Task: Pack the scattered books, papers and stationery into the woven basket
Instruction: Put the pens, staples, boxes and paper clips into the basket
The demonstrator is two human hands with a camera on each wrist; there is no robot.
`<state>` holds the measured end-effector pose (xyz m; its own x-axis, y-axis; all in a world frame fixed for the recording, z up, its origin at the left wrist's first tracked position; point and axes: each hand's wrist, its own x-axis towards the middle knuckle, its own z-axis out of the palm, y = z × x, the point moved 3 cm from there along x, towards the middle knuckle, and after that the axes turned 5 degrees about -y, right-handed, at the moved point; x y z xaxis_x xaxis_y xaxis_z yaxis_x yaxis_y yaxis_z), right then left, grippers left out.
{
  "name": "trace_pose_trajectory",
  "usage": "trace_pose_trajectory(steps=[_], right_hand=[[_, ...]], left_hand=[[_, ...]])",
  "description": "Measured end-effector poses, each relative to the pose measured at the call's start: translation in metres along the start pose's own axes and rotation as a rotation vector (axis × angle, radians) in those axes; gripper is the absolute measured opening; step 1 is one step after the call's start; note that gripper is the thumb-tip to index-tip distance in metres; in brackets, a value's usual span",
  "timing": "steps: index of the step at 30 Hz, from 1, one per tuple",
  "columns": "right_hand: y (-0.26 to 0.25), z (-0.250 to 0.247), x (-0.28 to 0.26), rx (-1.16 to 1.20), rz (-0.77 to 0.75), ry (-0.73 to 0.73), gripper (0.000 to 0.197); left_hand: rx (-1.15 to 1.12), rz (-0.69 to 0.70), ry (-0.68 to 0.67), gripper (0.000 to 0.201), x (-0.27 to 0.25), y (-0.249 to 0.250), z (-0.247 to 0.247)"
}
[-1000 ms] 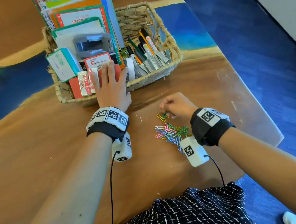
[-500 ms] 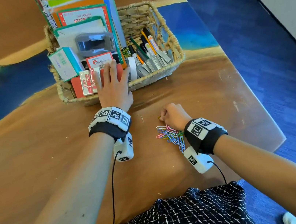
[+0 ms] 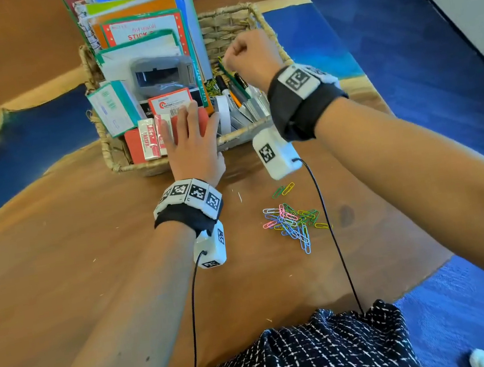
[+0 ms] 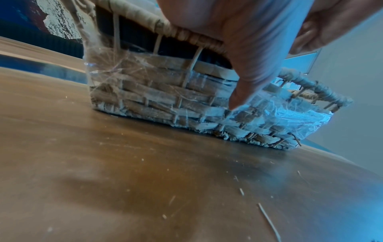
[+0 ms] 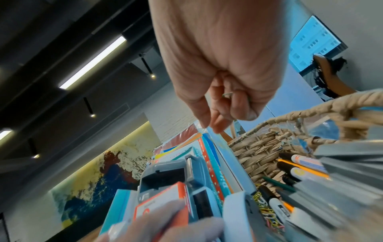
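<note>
Books and papers (image 3: 143, 37) stand upright at the left of the woven basket (image 3: 229, 21) on the desk (image 3: 75, 271). Left hand (image 3: 194, 146) lies flat over the basket's near rim, fingers straight on the small red boxes (image 3: 149, 139). Loose paper clips (image 3: 292, 221) lie on the desk near the basket. Right hand (image 3: 246, 53) hangs above the pens (image 3: 236, 93), fingers curled on a green paper clip (image 5: 227, 94).
</note>
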<state>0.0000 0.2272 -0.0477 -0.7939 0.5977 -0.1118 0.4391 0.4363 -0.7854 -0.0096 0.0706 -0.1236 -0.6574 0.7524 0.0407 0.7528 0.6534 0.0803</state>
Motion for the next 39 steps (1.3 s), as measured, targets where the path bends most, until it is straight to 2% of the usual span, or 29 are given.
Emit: trace_pose_trajectory(steps=[4,10,13,16,20,27,30,33,37,39], right_hand=[[0.004,0.009,0.008,-0.045,0.091,-0.098,0.022],[0.025,0.0,-0.056,0.06,0.172,-0.356,0.019],[0.054,0.007,-0.087,-0.1,0.149,-0.455,0.019],[0.093,0.023,-0.108,-0.269,0.193,-0.474,0.019],[0.119,0.042,-0.127,-0.305,0.21,-0.463,0.026],[0.138,0.045,-0.135,-0.395,0.135,-0.446,0.026],[0.142,0.046,-0.136,-0.392,0.112,-0.416,0.017],[0.141,0.048,-0.136,-0.46,0.066,-0.443,0.01],[0.139,0.053,-0.133,-0.589,0.021,-0.512,0.011],[0.136,0.052,-0.131,-0.529,0.024,-0.502,0.013]], left_hand=[[0.011,-0.004,0.009,0.065,0.001,-0.001,0.0],[-0.015,-0.006,0.012,0.062,0.0,0.0,0.0],[-0.017,-0.006,-0.015,0.063,0.0,0.0,-0.002],[-0.03,-0.012,-0.031,0.065,0.001,0.001,-0.003],[-0.029,-0.014,-0.036,0.064,0.001,0.0,-0.003],[-0.028,-0.011,-0.025,0.064,0.001,0.0,-0.002],[-0.028,-0.009,-0.026,0.063,0.001,0.0,-0.002],[-0.025,-0.011,-0.021,0.063,0.001,0.0,0.0],[-0.024,-0.01,-0.024,0.063,0.002,0.0,-0.001],[-0.023,-0.01,-0.024,0.063,0.002,0.001,-0.001]])
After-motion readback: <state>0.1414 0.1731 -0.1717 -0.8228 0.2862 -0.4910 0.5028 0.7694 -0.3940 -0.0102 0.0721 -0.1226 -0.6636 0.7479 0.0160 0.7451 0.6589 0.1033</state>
